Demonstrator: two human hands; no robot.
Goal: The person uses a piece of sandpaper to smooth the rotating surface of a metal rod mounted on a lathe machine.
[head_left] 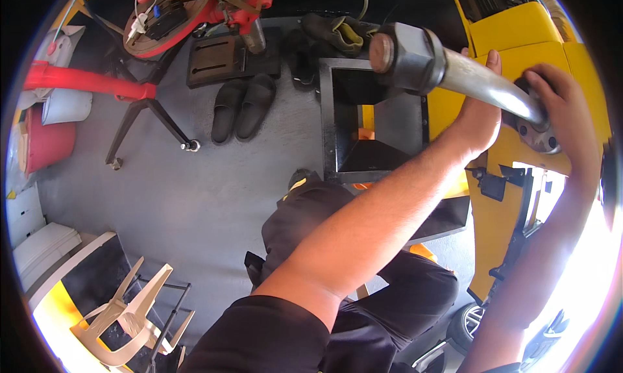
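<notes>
The long metal lever with a hexagonal head is dull silver-grey, its end face rusty brown. The big sheet-metal machine body is bright yellow; its square funnel-shaped hopper is black, with orange showing at the bottom. The pair of rubber slippers is black on the plain grey concrete floor. The tubular steel stand is red.

No packages, labels, signs, screens
</notes>
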